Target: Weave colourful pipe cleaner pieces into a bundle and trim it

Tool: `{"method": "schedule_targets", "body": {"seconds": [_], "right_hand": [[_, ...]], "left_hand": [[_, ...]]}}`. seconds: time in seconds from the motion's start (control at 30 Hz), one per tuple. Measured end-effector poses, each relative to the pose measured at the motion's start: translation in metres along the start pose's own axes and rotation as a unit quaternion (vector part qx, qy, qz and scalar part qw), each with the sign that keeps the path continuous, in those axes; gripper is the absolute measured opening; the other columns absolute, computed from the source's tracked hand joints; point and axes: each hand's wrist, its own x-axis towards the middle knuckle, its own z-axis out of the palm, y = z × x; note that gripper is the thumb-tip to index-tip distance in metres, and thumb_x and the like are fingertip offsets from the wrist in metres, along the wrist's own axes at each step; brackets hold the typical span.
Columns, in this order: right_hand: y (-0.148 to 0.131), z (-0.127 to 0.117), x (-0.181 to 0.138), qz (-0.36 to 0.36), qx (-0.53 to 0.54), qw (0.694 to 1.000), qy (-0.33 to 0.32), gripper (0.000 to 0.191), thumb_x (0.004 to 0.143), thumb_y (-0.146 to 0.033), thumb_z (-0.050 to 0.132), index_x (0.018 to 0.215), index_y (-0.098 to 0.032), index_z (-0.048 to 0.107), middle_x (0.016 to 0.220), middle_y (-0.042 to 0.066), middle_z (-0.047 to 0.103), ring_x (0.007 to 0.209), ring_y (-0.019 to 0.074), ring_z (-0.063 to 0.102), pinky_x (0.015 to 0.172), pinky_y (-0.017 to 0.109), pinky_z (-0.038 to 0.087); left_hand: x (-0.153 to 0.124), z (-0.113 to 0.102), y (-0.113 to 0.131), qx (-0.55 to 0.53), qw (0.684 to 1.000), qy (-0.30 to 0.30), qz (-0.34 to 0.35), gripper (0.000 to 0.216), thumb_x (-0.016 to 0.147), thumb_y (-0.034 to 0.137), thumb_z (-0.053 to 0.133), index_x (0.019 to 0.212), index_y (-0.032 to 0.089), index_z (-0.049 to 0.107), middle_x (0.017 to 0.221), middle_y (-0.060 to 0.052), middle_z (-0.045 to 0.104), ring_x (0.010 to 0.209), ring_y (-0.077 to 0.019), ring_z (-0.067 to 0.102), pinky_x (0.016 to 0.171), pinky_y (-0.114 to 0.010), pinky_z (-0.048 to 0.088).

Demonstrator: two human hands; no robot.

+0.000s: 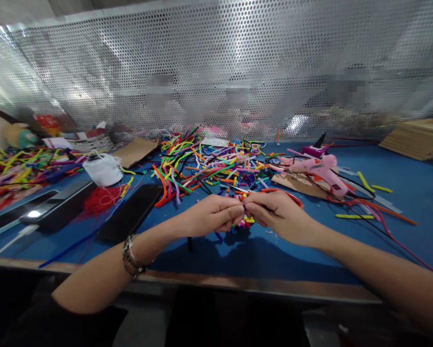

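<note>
In the head view my left hand [218, 214] and my right hand [283, 217] meet fingertip to fingertip above the blue table. Both are closed in a pinch, thumbs against curled fingers. Whatever lies between the fingertips is too small and too covered to name. Just below them, partly hidden by the fingers, is a cluster of short multicoloured fuzzy pieces [248, 222]. Behind my right hand shows the orange handle of scissors [295, 198]. A large tangle of coloured pipe cleaners [216, 166] spreads out beyond both hands.
A pink glue gun [322, 174] rests on cardboard at right, its cord trailing forward. At left lie a black phone [131, 212], a plugged-in dark device [62, 205], red yarn [98, 200] and a white pouch-like item [102, 169]. A perforated metal panel [209, 58] closes off the back.
</note>
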Motion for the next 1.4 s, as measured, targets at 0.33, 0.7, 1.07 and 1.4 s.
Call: {"method": "schedule_targets", "body": {"seconds": [0.33,0.7,1.07,1.4], "right_hand": [[0.004,0.002,-0.003,-0.223,-0.326,0.916,0.073,0.033,0.085,-0.007,0.029,0.068,-0.012,0.057,0.049,0.000,0.054,0.044,0.0099,0.044,0.046,0.024,0.028],[-0.001,-0.002,-0.004,-0.125,-0.122,0.983,0.052,0.032,0.083,-0.014,0.035,0.054,-0.016,0.048,0.042,-0.006,0.039,0.039,0.0045,0.030,0.039,0.018,0.024],[-0.001,-0.012,-0.004,-0.282,-0.465,0.836,0.076,0.027,0.086,-0.008,0.035,0.081,-0.014,0.061,0.052,-0.001,0.055,0.048,0.0079,0.048,0.048,0.022,0.035],[-0.001,0.000,-0.001,-0.259,-0.432,0.860,0.077,0.023,0.085,-0.011,0.038,0.081,-0.011,0.061,0.054,0.000,0.056,0.050,0.0097,0.049,0.050,0.025,0.032]], "left_hand": [[0.002,-0.002,-0.006,-0.178,0.977,-0.039,-0.110,0.029,0.085,0.022,0.032,0.059,0.015,0.041,0.030,0.011,0.028,0.031,-0.0032,0.019,0.034,-0.014,0.018],[0.000,-0.004,0.000,-0.140,0.984,-0.090,-0.061,0.031,0.087,0.018,0.031,0.062,0.013,0.048,0.040,0.005,0.049,0.038,-0.0036,0.040,0.042,-0.013,0.031],[0.003,-0.018,-0.012,0.310,0.932,0.088,0.166,0.008,0.076,0.017,0.057,0.075,0.013,0.064,0.073,-0.002,0.063,0.070,-0.0099,0.054,0.069,-0.021,0.041],[-0.001,-0.014,-0.012,0.604,0.734,0.205,0.235,0.018,0.084,0.028,0.048,0.076,0.021,0.062,0.070,0.004,0.064,0.066,-0.0110,0.053,0.065,-0.026,0.030]]}}
